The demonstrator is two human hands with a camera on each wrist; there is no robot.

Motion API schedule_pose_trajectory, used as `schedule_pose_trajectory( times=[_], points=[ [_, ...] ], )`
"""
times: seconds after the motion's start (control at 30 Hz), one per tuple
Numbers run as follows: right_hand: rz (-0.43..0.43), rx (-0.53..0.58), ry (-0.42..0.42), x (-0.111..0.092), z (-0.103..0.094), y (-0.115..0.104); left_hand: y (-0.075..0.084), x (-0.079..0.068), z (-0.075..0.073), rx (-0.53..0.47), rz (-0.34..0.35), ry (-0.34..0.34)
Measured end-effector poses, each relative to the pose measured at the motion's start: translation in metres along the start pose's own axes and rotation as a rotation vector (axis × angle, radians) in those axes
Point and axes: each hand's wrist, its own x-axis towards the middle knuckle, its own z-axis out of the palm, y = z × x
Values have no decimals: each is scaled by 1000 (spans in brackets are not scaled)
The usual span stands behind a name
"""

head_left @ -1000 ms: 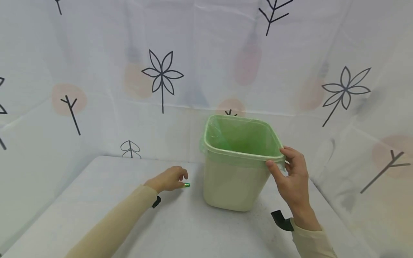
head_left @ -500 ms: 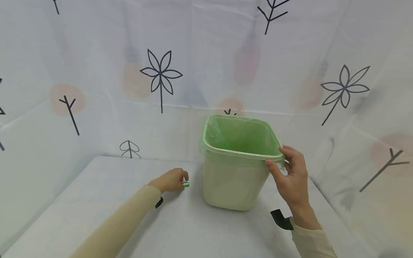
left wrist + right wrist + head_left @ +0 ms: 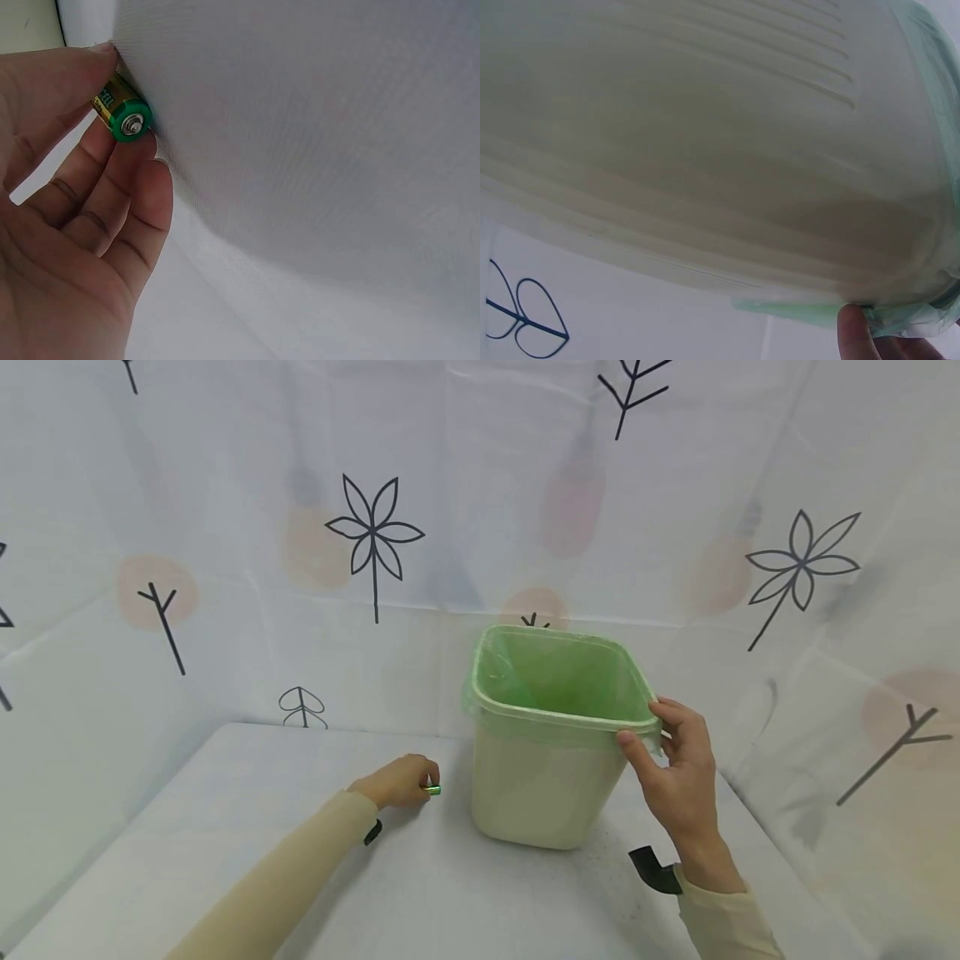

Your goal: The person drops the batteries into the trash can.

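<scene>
A small green and gold battery [image 3: 124, 114] is pinched between the thumb and fingers of my left hand [image 3: 401, 782], low at the white tabletop. In the left wrist view its metal button end faces the camera. To the right of that hand stands a pale waste bin [image 3: 536, 785], upright, with a thin green bag [image 3: 592, 672] lining it and folded over the rim. My right hand [image 3: 678, 777] grips the bin's right front corner at the rim, thumb in front. In the right wrist view the bin's ribbed side fills most of the picture and only some fingertips [image 3: 855, 334] show.
The white-covered table [image 3: 300, 835] ends at a white cloth backdrop [image 3: 465, 485] with line-drawn flowers and twigs, which also hangs at both sides. Dark straps [image 3: 656, 872] sit at the wrists.
My left hand has shifted slightly to the right and down, and its raised fingers have closed in on the battery. The right hand and the bin stay where they were.
</scene>
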Motion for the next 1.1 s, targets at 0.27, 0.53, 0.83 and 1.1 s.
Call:
schedule_pose_trajectory(
  times=[0.27,0.53,0.83,1.1],
  points=[
    [5,4,-1,0,0,0,-1,1,1,-4,0,-6],
    [7,3,0,0,0,-1,-2,1,2,4,-9,-9],
    [7,14,0,0,0,0,9,-5,-12,54,23,20],
    [0,6,-1,0,0,1,22,-12,-34,122,80,42]
  ],
)
